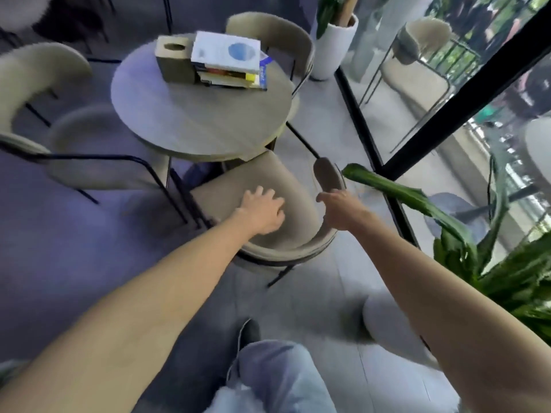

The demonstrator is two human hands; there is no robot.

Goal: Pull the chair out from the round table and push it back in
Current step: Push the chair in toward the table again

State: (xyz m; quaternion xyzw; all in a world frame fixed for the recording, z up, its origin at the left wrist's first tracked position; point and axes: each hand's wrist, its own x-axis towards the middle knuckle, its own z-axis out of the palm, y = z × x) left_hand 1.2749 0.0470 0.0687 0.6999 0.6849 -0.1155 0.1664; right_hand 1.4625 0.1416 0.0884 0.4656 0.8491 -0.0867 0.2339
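The beige chair [268,177] with a curved backrest stands at the near edge of the round table [202,120], its seat partly under the tabletop. My left hand [262,211] is over the seat, just inside the backrest's left part, fingers spread and loosely bent, holding nothing that I can see. My right hand [338,208] lies at the top rim of the backrest's right side, one digit pointing inward. Blur hides whether its fingers wrap the rim.
On the table's far side sit a stack of books [229,61] and a tissue box [173,59]. Two more chairs [44,93] [268,31] surround the table. A leafy plant [492,257] in a white pot stands close on my right, beside a glass wall. My foot [249,332] is on the floor.
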